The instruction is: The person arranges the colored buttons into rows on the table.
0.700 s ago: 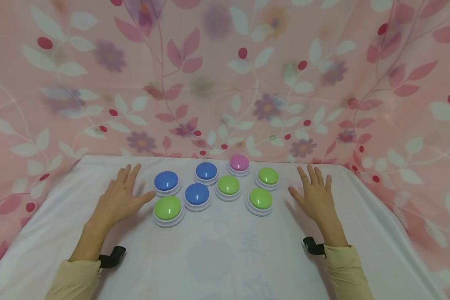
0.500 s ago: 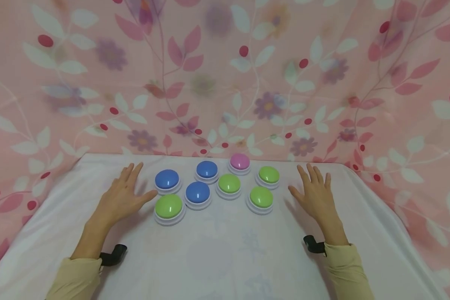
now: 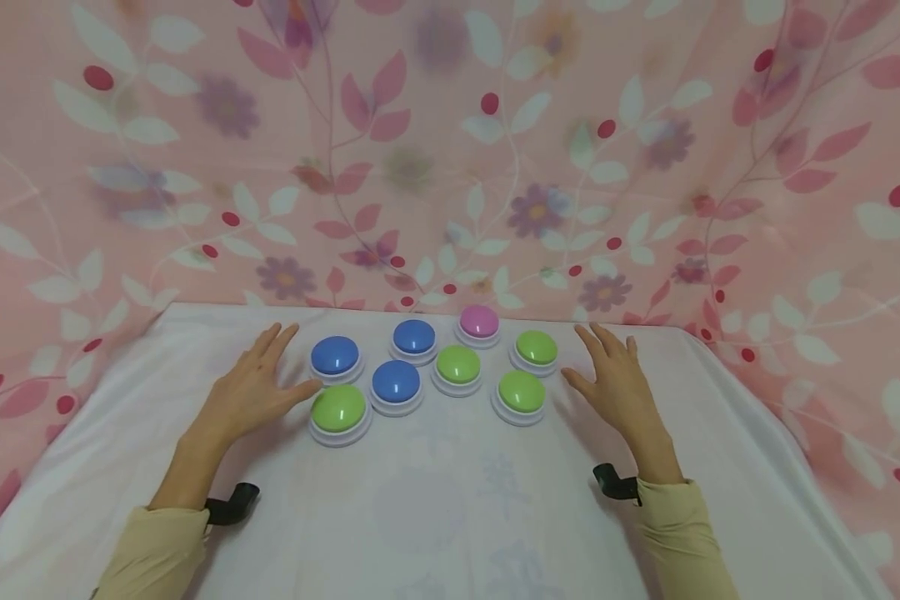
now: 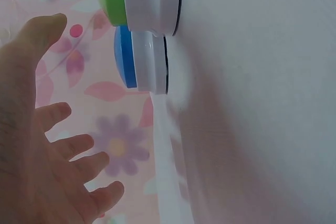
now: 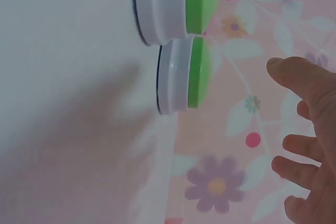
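Domed push buttons on white round bases sit in a loose cluster on the white cloth. In the head view, my left hand [image 3: 251, 392] hovers left of them, fingers spread and thumb close to the front-left green button [image 3: 337, 408] and the left blue button [image 3: 334, 356]. My right hand [image 3: 615, 379] is held to the right with fingers apart, nearest the back-right green button [image 3: 536, 348] and the front-right green button [image 3: 521, 392]. Both wrist views show the hands raised off the cloth, holding nothing. Between them are two more blue buttons [image 3: 396, 382], another green button [image 3: 457, 365] and a pink button [image 3: 479, 322].
The white cloth [image 3: 420, 517] covers the table. Behind and along its sides hangs a pink curtain [image 3: 435, 167] printed with leaves and flowers. A black wrist mount [image 3: 232, 504] sticks out at the left cuff, another black mount [image 3: 615, 483] at the right.
My right hand has shifted left, closer to the right-side green buttons. The left hand has drifted slightly to the right. The buttons keep their arrangement.
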A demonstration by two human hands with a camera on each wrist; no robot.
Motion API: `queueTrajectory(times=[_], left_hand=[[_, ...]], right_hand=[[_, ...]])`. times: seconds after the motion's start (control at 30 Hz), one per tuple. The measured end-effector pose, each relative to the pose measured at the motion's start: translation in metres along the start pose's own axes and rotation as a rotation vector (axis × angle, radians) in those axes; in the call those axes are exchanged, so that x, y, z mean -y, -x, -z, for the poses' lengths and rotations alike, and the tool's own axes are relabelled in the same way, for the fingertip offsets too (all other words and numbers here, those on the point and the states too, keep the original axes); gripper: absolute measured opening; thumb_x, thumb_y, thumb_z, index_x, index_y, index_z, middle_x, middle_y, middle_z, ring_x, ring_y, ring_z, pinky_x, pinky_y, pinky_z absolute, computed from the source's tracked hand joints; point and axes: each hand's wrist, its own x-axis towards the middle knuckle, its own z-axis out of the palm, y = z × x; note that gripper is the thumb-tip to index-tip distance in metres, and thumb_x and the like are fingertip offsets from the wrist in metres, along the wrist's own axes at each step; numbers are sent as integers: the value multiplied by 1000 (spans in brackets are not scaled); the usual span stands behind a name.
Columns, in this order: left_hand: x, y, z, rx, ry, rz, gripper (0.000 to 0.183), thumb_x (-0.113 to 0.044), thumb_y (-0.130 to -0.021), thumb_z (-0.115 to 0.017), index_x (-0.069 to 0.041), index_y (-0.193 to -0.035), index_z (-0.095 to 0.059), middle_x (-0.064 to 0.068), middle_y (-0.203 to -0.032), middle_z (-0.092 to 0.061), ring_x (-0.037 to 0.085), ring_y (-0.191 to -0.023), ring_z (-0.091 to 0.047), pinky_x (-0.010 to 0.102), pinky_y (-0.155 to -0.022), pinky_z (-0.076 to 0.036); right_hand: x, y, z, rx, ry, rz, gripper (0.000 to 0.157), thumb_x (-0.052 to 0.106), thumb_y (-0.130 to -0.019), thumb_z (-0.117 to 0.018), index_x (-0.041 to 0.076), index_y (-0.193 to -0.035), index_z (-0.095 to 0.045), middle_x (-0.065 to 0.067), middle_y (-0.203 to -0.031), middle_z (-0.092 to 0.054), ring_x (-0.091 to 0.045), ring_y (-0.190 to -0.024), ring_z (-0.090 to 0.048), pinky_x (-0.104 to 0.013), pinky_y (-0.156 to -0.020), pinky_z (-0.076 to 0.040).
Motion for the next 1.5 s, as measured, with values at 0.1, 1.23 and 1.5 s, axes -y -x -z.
queueTrajectory(times=[0.1,1.23,1.5], left_hand=[[-2,0,1,7,0,2,102,-73,-85,-54,-17,-160,-11,23,-163,-10,57,-139,-24,76,-101,-29],[-19,-1,-6,47,68,-117,100,-67,-80,-68,-22,-157,-24,17,-163,-18,47,-142,-30,71,-100,-36],[-20,6,-13,57,52,-133,101,-67,-78,-70,-21,-157,-27,18,-162,-21,46,-143,-28,71,-99,-37]], right_hand=[[4,-3,1,-15,-21,20,77,24,-83,-80,4,-147,-43,-28,-145,-44,-44,-135,-40,-71,-112,-16],[104,-27,-29,166,-225,133,77,30,-84,-80,9,-149,-43,-19,-152,-40,-35,-140,-41,-57,-120,-10],[125,-29,-39,219,-236,138,73,32,-87,-76,17,-150,-42,-12,-155,-38,-29,-145,-35,-55,-121,-10]])
